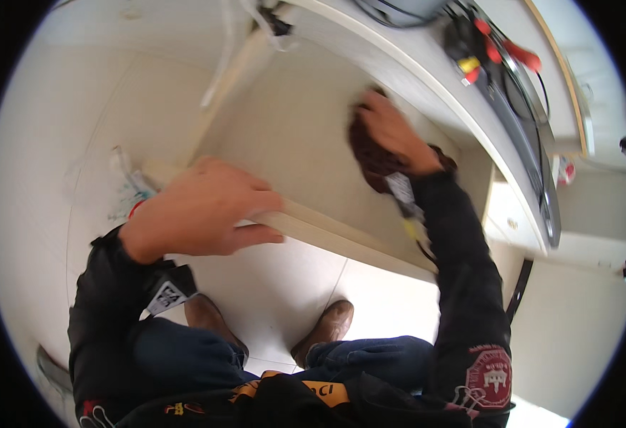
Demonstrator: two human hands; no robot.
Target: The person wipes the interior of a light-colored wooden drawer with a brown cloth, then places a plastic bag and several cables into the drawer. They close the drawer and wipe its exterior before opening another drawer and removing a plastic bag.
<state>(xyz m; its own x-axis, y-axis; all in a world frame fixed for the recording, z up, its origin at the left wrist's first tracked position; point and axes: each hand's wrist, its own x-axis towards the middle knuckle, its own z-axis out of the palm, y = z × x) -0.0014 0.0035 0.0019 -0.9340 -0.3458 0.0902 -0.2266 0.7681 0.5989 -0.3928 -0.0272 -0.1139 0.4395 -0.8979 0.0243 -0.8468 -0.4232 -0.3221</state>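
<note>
Dark brown cloth, crumpled and blurred, under the right hand, fingers' pinch or spread unclear.

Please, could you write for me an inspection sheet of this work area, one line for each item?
Surface: pale drawer pulled open below a pale worktop.
Things in use: bunched dark brown cloth, inside the drawer.
Clutter: red handle-like item on the worktop, beside black cables.
Hands: left hand at the drawer's front rim, thumb apart from fingers, grip unclear; right hand on the cloth, blurred, grip unclear.
Cables: black ones bunched on the worktop; white cord-like strip at upper left.
Surroundings: pale tiled floor; brown shoes below the drawer front.
</note>
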